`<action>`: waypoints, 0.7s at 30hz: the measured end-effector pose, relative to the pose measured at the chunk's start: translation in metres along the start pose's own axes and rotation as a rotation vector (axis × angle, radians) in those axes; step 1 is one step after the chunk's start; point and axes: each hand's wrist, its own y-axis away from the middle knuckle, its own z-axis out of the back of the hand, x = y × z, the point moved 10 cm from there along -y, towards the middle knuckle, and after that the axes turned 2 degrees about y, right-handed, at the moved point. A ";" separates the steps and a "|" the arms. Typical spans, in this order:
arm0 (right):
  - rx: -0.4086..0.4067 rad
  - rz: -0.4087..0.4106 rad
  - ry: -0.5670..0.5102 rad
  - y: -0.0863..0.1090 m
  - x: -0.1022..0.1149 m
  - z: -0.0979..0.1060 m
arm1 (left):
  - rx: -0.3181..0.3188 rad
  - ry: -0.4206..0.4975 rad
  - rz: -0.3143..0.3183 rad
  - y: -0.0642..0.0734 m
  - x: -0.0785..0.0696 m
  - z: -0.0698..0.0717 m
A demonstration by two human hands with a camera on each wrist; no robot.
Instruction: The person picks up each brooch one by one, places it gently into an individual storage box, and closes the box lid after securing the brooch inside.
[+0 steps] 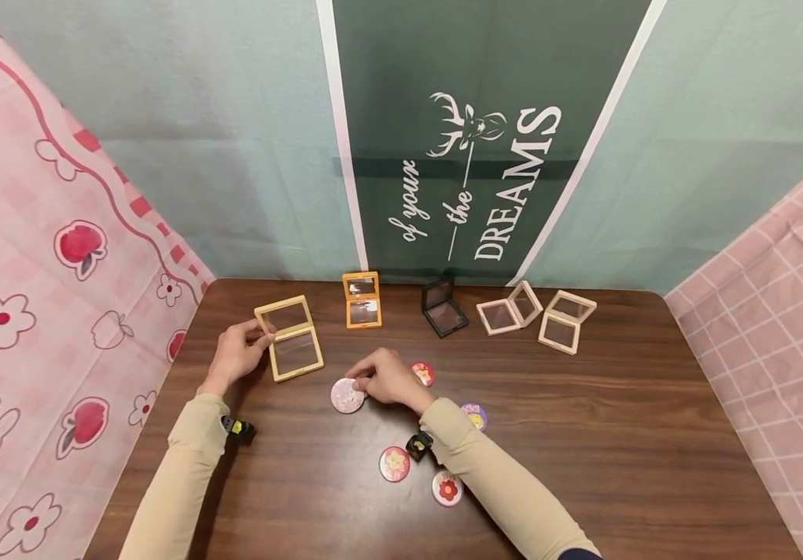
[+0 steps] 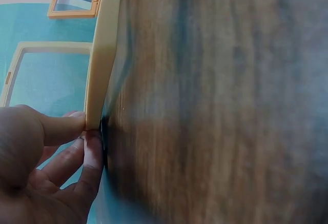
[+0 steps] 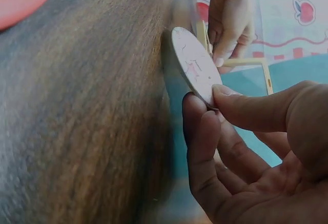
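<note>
My left hand (image 1: 239,351) pinches the left side of a large pale-yellow display frame (image 1: 296,352), near its hinge. The frame stands unfolded, with a clear film window in each half. In the left wrist view, thumb and fingers (image 2: 92,155) grip the edge of the frame's lower half (image 2: 104,55). Between thumb and fingers, my right hand (image 1: 390,379) holds a round pink badge (image 1: 347,396) by its rim. The right wrist view shows this badge (image 3: 193,66) tilted, its printed face partly visible, with the left hand and frame beyond it.
Along the back stand an orange frame (image 1: 362,301), a black frame (image 1: 445,309) and two pale-pink frames (image 1: 509,311), all unfolded. Several round badges lie around the right forearm, among them a red one (image 1: 423,373), a purple-edged one (image 1: 474,416) and a flower one (image 1: 447,489).
</note>
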 end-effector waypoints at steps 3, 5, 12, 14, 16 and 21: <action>-0.018 -0.004 -0.010 0.000 0.000 0.003 | -0.006 -0.007 -0.020 0.004 -0.001 0.000; -0.031 -0.009 -0.022 0.000 0.000 0.006 | -0.009 -0.010 -0.026 0.006 -0.001 0.000; -0.060 -0.004 -0.059 0.001 0.002 0.009 | -0.006 0.002 -0.026 0.015 0.000 0.002; -0.057 -0.002 -0.077 0.001 0.003 0.008 | 0.000 0.007 -0.022 0.018 0.001 0.002; -0.051 -0.005 -0.104 0.001 0.004 0.007 | 0.006 0.007 -0.028 0.020 0.001 0.002; -0.039 -0.023 -0.168 0.001 0.003 0.005 | 0.005 0.017 -0.033 0.026 0.002 0.004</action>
